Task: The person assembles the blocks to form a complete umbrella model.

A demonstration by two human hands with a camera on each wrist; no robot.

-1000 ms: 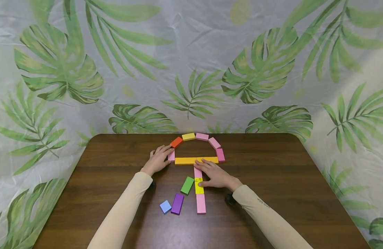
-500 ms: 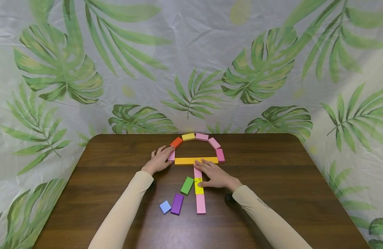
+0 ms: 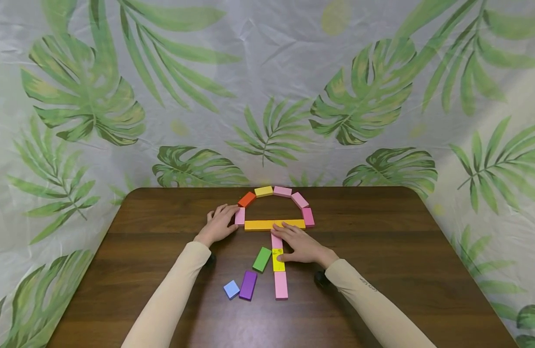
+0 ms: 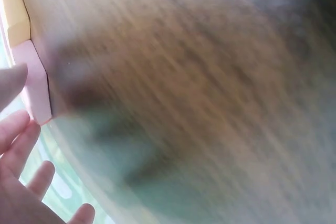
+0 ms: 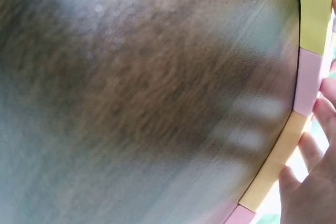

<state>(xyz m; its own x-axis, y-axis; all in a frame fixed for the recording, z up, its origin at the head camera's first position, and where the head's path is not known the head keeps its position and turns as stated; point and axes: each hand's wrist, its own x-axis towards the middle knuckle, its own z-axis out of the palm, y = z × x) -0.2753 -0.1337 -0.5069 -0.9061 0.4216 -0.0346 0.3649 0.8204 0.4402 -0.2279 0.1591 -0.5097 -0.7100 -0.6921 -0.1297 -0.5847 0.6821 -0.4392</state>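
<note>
My left hand (image 3: 217, 224) is beside the small pink block (image 3: 239, 216) at the arch's left end. Its fingertips and thumb are near that block's outer side; the left wrist view shows the thumb in front of the pink block's face. Across the centre, my right hand (image 3: 299, 245) rests with spread fingers on the long orange block (image 3: 258, 225) and the top of the stem. Under it run a pink block (image 3: 276, 241), a yellow block (image 3: 275, 266) with dark markings, and another pink block (image 3: 281, 286). The right thumb touches the yellow block.
Red (image 3: 247, 199), pale yellow (image 3: 263, 192) and several pink blocks, including one at the right end (image 3: 308, 217), form the arch. Left of the stem lie green (image 3: 262, 259), purple (image 3: 248, 285) and light blue (image 3: 231, 289) blocks. A leaf-patterned sheet (image 3: 267, 121) hangs behind the table.
My left fingers, which covered the upper part of the left pink block half a second ago, have drawn back slightly to the left. My right hand and the blocks look unmoved.
</note>
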